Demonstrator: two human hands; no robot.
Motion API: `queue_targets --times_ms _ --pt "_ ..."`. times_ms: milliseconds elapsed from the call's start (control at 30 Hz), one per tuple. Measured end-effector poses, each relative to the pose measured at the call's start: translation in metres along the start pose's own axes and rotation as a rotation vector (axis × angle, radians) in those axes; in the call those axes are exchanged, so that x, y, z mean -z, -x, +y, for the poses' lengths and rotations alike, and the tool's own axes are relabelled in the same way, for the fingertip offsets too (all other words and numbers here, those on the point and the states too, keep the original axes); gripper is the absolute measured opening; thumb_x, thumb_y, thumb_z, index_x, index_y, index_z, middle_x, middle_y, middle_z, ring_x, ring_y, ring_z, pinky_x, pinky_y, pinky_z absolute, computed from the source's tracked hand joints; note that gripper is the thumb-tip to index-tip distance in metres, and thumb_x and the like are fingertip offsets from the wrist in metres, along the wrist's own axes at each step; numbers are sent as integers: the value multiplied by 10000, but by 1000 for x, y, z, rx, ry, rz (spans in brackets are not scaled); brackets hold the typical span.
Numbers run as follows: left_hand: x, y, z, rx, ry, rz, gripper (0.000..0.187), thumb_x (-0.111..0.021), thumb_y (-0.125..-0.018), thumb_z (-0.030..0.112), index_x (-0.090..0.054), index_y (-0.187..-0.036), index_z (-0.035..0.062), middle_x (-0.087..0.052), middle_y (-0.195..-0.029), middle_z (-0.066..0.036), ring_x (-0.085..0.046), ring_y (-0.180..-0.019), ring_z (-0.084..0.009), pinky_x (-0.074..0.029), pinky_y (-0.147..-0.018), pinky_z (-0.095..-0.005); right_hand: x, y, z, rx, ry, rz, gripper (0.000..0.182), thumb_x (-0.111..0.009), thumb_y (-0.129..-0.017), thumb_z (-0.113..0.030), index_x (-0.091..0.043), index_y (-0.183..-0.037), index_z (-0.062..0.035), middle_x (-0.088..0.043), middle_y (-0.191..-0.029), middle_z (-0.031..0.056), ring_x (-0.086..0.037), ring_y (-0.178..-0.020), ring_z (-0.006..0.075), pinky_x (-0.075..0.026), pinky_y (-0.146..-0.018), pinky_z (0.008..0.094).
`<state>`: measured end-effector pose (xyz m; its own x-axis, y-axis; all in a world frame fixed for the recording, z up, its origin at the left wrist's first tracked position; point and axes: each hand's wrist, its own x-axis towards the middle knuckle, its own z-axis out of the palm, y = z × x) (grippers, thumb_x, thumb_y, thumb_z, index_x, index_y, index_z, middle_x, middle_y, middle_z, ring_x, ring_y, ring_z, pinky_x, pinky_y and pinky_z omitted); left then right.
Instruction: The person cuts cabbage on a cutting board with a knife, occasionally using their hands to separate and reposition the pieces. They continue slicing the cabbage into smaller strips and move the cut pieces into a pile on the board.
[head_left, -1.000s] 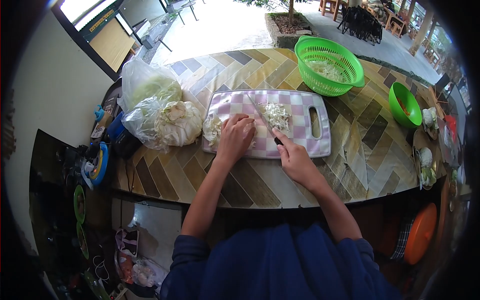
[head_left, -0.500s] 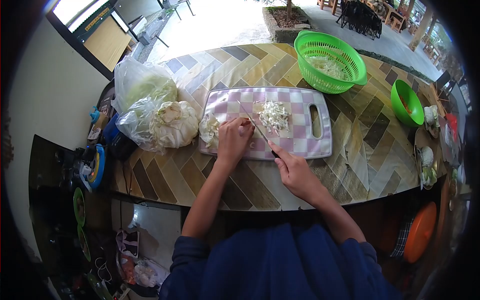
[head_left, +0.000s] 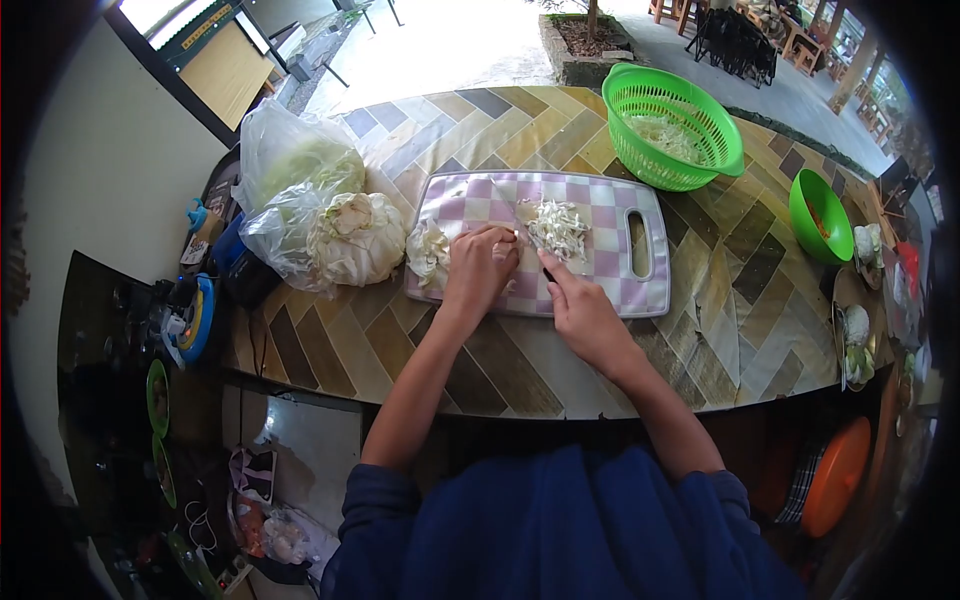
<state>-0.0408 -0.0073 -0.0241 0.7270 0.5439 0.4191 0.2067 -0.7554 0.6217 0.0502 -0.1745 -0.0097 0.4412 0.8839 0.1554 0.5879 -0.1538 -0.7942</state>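
My right hand [head_left: 590, 322] is closed around the black handle of a knife [head_left: 530, 228], its thin blade pointing away from me over the chopping board. Close to the blade, my left hand [head_left: 480, 268] curls its fingers over a piece of cabbage, mostly hidden beneath them. Both hands are over a pink-and-white checked chopping board [head_left: 600, 285]. Just right of the blade lies a pile of shredded cabbage [head_left: 560, 228]. Some loose cabbage leaves [head_left: 428, 252] rest at the board's left edge, beside a large cabbage head [head_left: 355, 240].
A clear plastic bag [head_left: 270, 165] with pale green contents stands behind the cabbage head. At the back right, a green colander [head_left: 625, 150] holds shreds. Farther right are a green bowl [head_left: 808, 230] with orange bits and some vegetables [head_left: 855, 335] near the table's edge.
My right hand has moved forward with the knife, bringing the blade nearer to my left fingertips. My left hand stays almost in place on the board. The view has shifted slightly.
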Motion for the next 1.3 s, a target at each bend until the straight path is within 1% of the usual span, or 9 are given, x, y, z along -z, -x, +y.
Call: queue_targets --times_ms 100,300,400,500,700,900,1100,1200,1300 --pt "3 2 4 -15 -126 -4 211 -707 -804 184 -723 -938 21 -726 -922 -134 -684 -909 -310 -468 -905 -406 9 10 1 -15 -140 4 455 -479 -975 -97 -425 -1423 -42 -627 -1015 312 -607 -939 471 -465 -801 505" --pt "-4 5 -4 -2 -104 4 204 -697 -809 188 -721 -930 26 -728 -908 -125 -688 -890 -301 -456 -922 -412 11 32 -9 -16 -103 -18 463 -479 -985 -107 -414 -1442 -66 -626 -957 288 -600 -895 463 -457 -788 499" --pt "-3 5 -2 50 -66 -38 186 -682 -821 173 -716 -947 41 -727 -901 -132 -681 -885 -286 -398 -967 -405 8 39 -10 11 -46 -5 463 -477 -990 -119 -417 -1447 -79 -617 -926 264 -602 -856 447 -465 -776 501" --pt "-3 5 -2 55 -55 -43 182 -683 -817 168 -713 -942 39 -727 -892 -131 -679 -875 -293 -398 -964 -406 5 41 -9 22 47 -4 469 -479 -988 -127 -419 -1451 -89 -608 -912 240 -612 -814 430 -488 -753 491" --pt "-3 5 -2 76 -58 -56 198 -679 -808 167 -704 -954 37 -724 -874 -131 -673 -853 -306 -391 -956 -402 -2 30 -16 -21 189 -64 515 -470 -963 -92 -385 -1471 -76 -598 -876 248 -624 -771 424 -511 -703 486" --pt "-4 8 -2 50 -54 -26 212 -674 -803 161 -700 -979 46 -722 -911 -137 -666 -906 -295 -373 -971 -401 -16 4 0 -18 213 -65 525 -461 -950 -68 -381 -1469 -66 -601 -857 265 -623 -797 446 -497 -746 512" --pt "-3 7 4 8 -176 26 190 -624 -837 184 -705 -969 72 -705 -1028 -87 -639 -997 -262 -316 -1024 -428 6 13 0 25 -24 -1 480 -478 -958 -72 -412 -1432 -35 -632 -984 300 -606 -903 478 -470 -835 511" --pt "-3 7 6 52 -174 19 202 -645 -845 212 -719 -973 74 -712 -1048 -73 -639 -1030 -262 -333 -1018 -417 9 18 3 67 -114 41 462 -484 -961 -71 -431 -1419 -37 -637 -1025 284 -609 -943 463 -474 -835 487" --pt "0 6 8 63 -166 -30 194 -634 -848 198 -717 -972 74 -714 -1038 -75 -642 -1023 -255 -334 -1013 -417 13 25 -7 -20 -126 -25 459 -484 -964 -70 -438 -1420 -49 -635 -975 277 -607 -907 459 -467 -815 481"
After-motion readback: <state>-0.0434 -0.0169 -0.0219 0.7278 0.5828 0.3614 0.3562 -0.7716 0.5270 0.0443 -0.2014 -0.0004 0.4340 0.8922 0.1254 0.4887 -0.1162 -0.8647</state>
